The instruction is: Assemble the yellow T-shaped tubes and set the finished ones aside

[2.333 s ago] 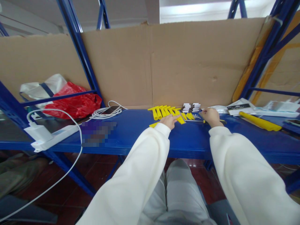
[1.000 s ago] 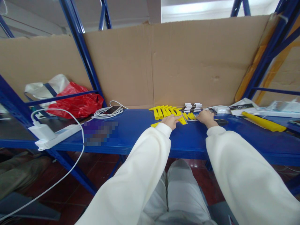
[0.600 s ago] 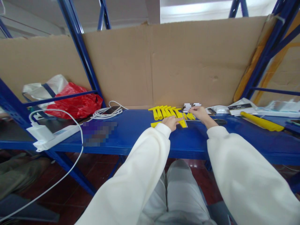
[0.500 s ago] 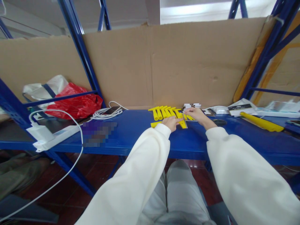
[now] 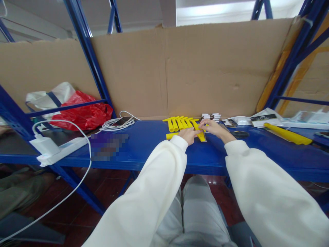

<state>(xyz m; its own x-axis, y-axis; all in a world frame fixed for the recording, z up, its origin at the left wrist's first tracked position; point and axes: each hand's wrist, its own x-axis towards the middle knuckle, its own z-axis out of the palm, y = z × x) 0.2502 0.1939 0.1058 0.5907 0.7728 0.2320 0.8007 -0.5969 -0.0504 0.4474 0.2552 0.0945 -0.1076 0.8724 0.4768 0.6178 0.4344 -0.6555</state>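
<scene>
Shifted leftward since the earliest frame: right hand [image 5: 212, 127], to beside left hand [image 5: 188, 135]. Noted right fingertips bunched, contents indiscernible; left index finger extended over yellow piece [image 5: 202, 138] on counter [image 5: 154, 145]. Found long axis running front-to-back, near end slanting right.

From my remote seat I see what looks like a workshop bay: blue metal rack posts [image 5: 94, 68] frame a blue tabletop [image 5: 144, 147] bearing a row of matching yellow pieces [image 5: 171, 126], cardboard sheets [image 5: 205, 68] wall its back, a white power strip [image 5: 68, 146] sits at left, above a dark red tiled floor [image 5: 110, 187].
</scene>
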